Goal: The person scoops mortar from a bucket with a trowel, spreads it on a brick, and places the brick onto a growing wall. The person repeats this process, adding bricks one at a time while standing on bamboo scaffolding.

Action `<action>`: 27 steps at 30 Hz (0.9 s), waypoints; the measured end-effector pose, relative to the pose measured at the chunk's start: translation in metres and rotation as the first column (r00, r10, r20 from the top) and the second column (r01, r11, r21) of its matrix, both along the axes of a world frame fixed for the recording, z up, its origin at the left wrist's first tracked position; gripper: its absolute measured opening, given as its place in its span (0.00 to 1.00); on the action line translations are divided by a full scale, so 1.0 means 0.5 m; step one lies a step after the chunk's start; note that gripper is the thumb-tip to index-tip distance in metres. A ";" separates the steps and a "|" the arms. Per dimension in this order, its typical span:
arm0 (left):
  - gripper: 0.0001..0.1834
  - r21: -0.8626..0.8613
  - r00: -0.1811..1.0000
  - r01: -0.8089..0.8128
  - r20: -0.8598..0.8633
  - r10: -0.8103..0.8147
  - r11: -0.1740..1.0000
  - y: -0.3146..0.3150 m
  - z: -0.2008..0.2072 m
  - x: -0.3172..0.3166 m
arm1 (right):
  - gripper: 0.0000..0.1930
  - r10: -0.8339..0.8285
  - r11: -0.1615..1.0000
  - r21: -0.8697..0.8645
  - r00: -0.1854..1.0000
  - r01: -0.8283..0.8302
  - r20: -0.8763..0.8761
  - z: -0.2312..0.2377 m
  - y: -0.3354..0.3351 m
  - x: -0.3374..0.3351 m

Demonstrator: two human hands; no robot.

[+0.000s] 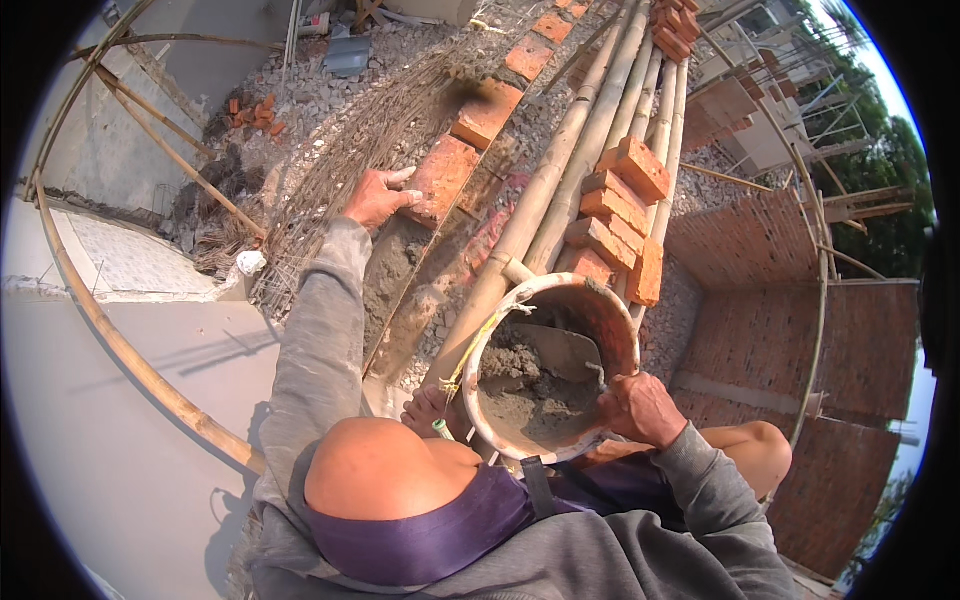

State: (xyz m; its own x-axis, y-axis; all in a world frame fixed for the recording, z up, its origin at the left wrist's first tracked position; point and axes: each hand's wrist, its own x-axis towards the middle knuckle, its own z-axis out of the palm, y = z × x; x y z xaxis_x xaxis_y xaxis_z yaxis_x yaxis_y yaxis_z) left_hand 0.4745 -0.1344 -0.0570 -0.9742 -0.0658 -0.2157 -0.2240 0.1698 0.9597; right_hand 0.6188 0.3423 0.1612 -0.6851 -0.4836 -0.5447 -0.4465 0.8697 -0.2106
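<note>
My left hand (378, 198) reaches forward with thumb and forefinger apart, their tips at the left edge of an orange brick (443, 178). That brick lies at the near end of a single row along the top of a narrow wall. Grey mortar (393, 275) covers the wall top nearer to me. In front of me stands a round, pale-rimmed bucket (478, 400), partly filled with wet mortar (525, 395). At its right rim my right hand (645, 410) is closed round the handle of a trowel (562, 352), whose blade lies in the mortar; the handle is mostly hidden.
Bamboo poles (565, 170) run lengthwise right of the wall, with stacked bricks (620, 210) on them. Beyond the bricks is a drop beside brick walls (750, 340). A curved bamboo pole (130, 345) crosses the left side. Rubble (310, 110) covers the ground at far left.
</note>
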 end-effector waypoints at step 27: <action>0.43 0.165 1.000 -0.016 0.005 0.016 0.986 0.009 0.038 -0.116 | 0.21 -0.178 0.827 -0.372 0.825 0.421 0.537 0.177 -0.010 -0.267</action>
